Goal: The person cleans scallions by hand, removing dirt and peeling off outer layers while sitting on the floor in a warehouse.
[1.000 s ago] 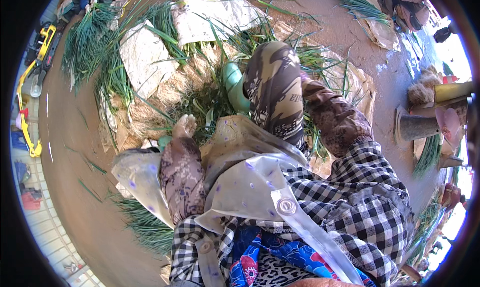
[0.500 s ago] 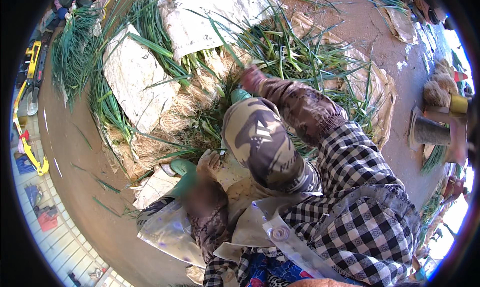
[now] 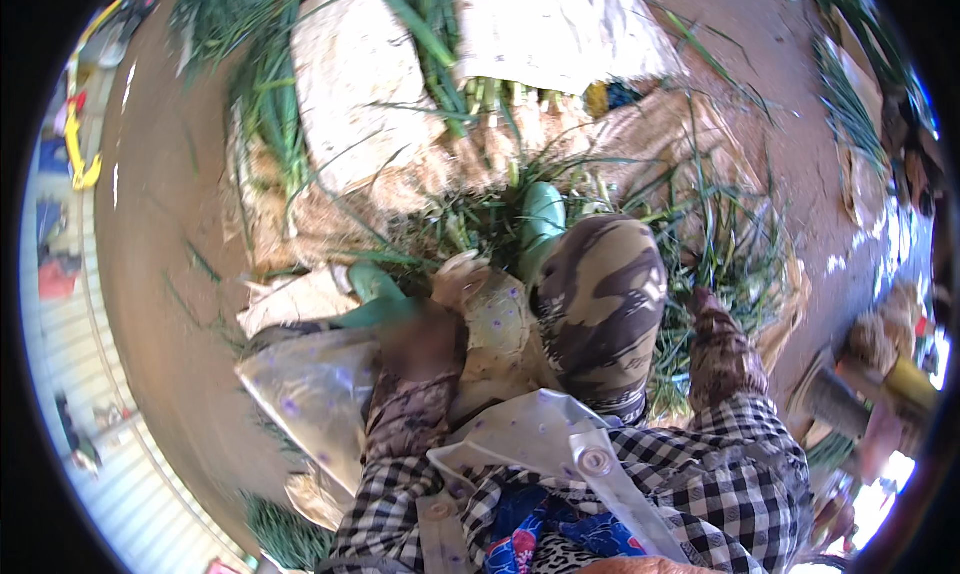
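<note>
Low between my knees, my left hand [image 3: 462, 282] rests near a green boot [image 3: 375, 284], its fingers stretched forward. Nothing shows clearly in that hand. To the right of my camouflage-covered knee [image 3: 603, 309], my right hand [image 3: 706, 302] reaches down into a loose heap of green onions [image 3: 735, 236]. Its fingers are blurred and partly hidden, so a hold on the leaves cannot be made out. A second green boot [image 3: 543, 214] stands among onion leaves and trimmings. Ahead lie bunched green onions with pale, bushy roots [image 3: 400, 186], partly covered by white sacks [image 3: 360, 79].
A tan sack [image 3: 690, 124] lies under the loose onions. More green onions [image 3: 850, 104] sit at the far right, with a grey cylindrical object [image 3: 840, 389] nearer. Yellow equipment [image 3: 80, 164] stands at the left edge. A clear plastic apron [image 3: 310, 394] covers my lap.
My right hand has swung from ahead of my knee to the heap on its right. The view has shifted, and the tan sack ahead shows more. My left hand stays near the boot.
</note>
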`<state>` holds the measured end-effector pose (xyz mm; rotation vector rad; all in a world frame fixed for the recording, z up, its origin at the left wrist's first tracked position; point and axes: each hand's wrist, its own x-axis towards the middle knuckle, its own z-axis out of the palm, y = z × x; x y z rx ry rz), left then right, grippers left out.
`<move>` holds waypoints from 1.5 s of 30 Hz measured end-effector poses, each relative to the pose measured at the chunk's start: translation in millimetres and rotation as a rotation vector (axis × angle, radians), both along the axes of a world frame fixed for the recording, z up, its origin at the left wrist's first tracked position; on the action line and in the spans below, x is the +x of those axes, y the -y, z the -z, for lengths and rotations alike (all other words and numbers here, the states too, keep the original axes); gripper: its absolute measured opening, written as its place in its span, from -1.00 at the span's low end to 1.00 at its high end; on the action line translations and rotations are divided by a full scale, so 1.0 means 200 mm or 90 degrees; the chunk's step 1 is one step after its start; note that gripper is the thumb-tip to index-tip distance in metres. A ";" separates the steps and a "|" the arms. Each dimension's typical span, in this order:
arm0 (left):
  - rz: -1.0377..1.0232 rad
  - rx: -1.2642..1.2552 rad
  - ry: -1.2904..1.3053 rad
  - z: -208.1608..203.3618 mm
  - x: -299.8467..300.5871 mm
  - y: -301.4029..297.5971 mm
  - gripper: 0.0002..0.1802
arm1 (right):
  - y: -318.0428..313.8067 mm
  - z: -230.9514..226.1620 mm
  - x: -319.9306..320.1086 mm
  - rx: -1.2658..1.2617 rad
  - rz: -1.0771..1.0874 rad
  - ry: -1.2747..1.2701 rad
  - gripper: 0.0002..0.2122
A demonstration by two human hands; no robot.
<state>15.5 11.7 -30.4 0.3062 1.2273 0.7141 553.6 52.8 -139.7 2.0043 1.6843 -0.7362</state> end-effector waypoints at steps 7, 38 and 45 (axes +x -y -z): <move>-0.024 0.109 0.136 0.08 -0.01 0.07 -0.56 | 0.05 -0.14 -0.45 0.037 0.054 -0.172 -0.74; -0.631 0.176 -0.242 -0.36 -1.53 -0.35 -0.49 | -0.52 -0.92 -3.05 0.568 -0.549 -0.042 -0.29; -0.498 0.103 -0.313 -0.03 -1.19 -0.70 -0.47 | -1.26 -0.73 -2.33 0.215 0.291 -1.210 -0.80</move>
